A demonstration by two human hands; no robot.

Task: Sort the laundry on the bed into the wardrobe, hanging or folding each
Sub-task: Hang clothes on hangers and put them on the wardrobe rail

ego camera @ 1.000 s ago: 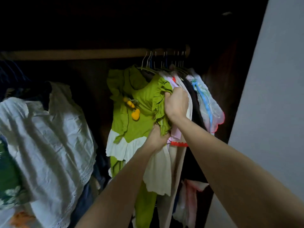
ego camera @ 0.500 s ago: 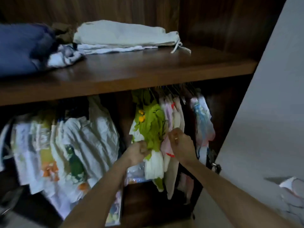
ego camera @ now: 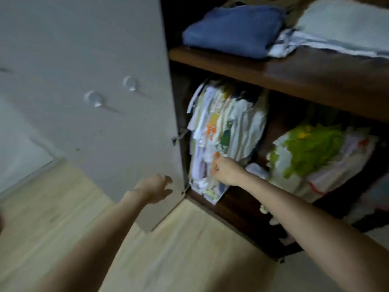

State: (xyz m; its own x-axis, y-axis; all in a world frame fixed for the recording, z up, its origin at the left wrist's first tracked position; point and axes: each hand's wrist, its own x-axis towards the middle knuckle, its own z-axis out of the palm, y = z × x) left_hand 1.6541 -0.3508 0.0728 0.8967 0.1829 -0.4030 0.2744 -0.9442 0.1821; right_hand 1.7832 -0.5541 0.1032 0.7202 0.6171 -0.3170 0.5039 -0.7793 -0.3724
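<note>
Pale wood-look flooring (ego camera: 185,245) runs up to an open dark-brown wooden wardrobe (ego camera: 242,216), its grey door (ego camera: 94,60) swung wide to the left with two round stick-on hooks (ego camera: 93,98) on its inner face. On the brown upper shelf (ego camera: 284,74) lie a folded blue garment (ego camera: 231,30) toward the left end and a pale grey-white folded pile (ego camera: 341,28) toward the right. Below it, a tight bunch of white and pastel hanging clothes (ego camera: 225,127) crowds the left wall of the hanging bay; a green-and-white ruffled dress (ego camera: 311,152) hangs further right, well apart from the bunch. The right hand (ego camera: 225,169) reaches into the lower front of the pastel bunch, fingers curled; blur hides whether they actually pinch cloth. The left hand (ego camera: 155,187) hovers by the door's lower inner edge, fingers loosely spread, holding nothing. No laundry from the bed is in view or in hand. Likely the step is tidying the hung row: it is best done by sliding the hangers along the rail from above rather than tugging at hems, with the free hand steadying the door.
</note>
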